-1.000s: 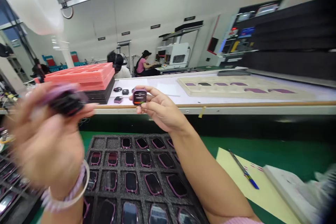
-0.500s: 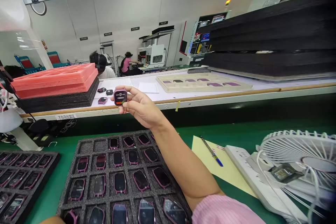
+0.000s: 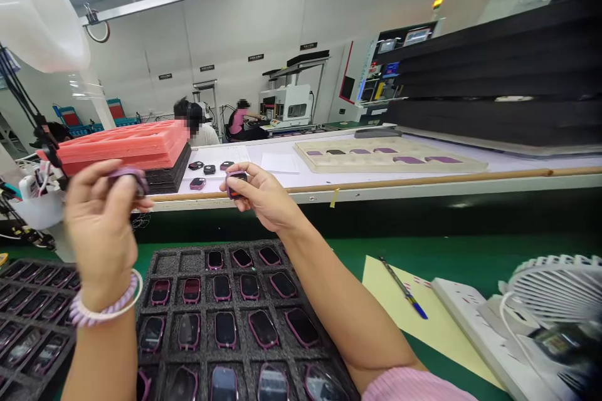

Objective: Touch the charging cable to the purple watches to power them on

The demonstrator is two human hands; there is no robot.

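Right hand (image 3: pixel 263 197) — pinches a purple watch body (image 3: pixel 235 183) between thumb and fingertips, raised above the foam tray (image 3: pixel 162 262) of like units; half a second ago its lit screen faced the camera, now it is tipped away. Left hand (image 3: pixel 101 225) — back in view after dropping out of it, closed on a second purple watch body (image 3: pixel 128 177) at the same height. Both units now sit side by side, which reads as a paired check. Pen (image 3: pixel 403 288) on yellow sheet (image 3: pixel 433 326), right.
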